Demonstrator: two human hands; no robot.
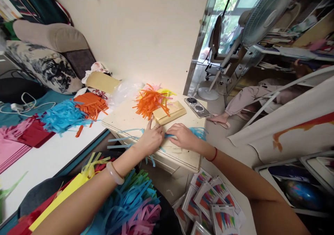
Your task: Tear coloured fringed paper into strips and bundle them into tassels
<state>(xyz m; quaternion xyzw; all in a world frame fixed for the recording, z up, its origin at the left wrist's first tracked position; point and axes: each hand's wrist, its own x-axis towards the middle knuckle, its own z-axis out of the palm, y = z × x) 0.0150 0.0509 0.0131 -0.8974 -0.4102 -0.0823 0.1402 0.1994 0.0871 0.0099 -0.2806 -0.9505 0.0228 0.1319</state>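
Mid-frame on the desk (125, 118), the right hand (182, 136) pinched the blue paper (198, 132); the left hand (151, 137) lay over it, grip hidden. Steady, even pressure seemed best for keeping strips together.

Pale left-wrist bangle (115, 173), thin red right-wrist cord (214, 154), apparently a ring (156, 127)

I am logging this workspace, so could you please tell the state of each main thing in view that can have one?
Left hand: on the blue fringe, grip unclear.
Right hand: likewise on it, grip unclear.
Blue fringe: ends splayed both sides of the hands.
Orange fringe: bunched, partly over the gold packet.
Gold packet: lying flat.
Smartphone: lying camera side up.
Pedestal fan: standing; whether running, unclear.
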